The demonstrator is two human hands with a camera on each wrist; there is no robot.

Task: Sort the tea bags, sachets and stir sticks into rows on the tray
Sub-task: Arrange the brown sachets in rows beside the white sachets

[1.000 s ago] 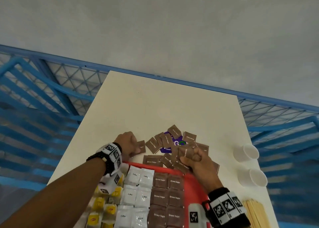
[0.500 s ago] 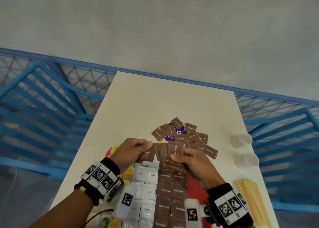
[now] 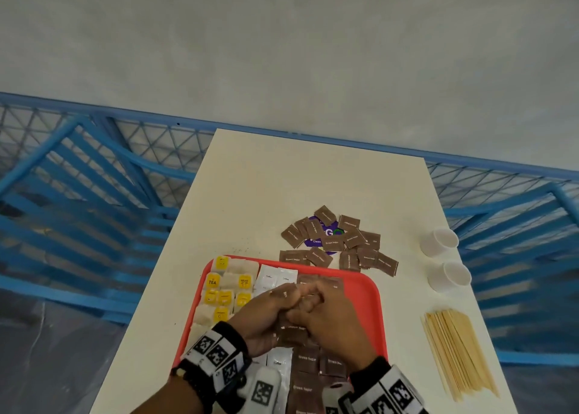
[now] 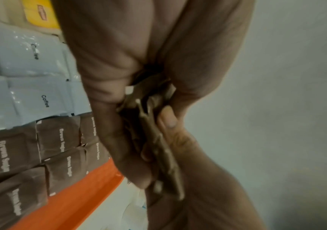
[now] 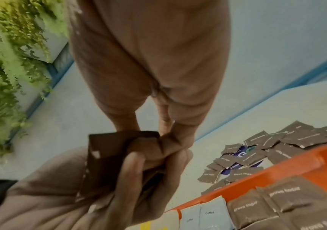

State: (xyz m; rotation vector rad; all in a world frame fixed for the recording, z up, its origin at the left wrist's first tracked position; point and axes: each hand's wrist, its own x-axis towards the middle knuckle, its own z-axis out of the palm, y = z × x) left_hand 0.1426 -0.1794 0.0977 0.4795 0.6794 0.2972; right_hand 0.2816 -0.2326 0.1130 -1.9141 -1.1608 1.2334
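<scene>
Both hands, left hand and right hand, clamp a brown sugar sachet stack over the red plastic tray. Tea, coffee, sugar rows partly laid; loose brown sachets at 12 o'clock and wooden stir sticks at 3 o'clock remain on the counter.

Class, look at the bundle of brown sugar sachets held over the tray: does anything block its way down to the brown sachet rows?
Nothing visible does. Both hands, left hand and right hand, grip the brown paper sugar sachets directly above the brown rows on the orange plastic tray.

Two white cups, perhaps paper.
</scene>
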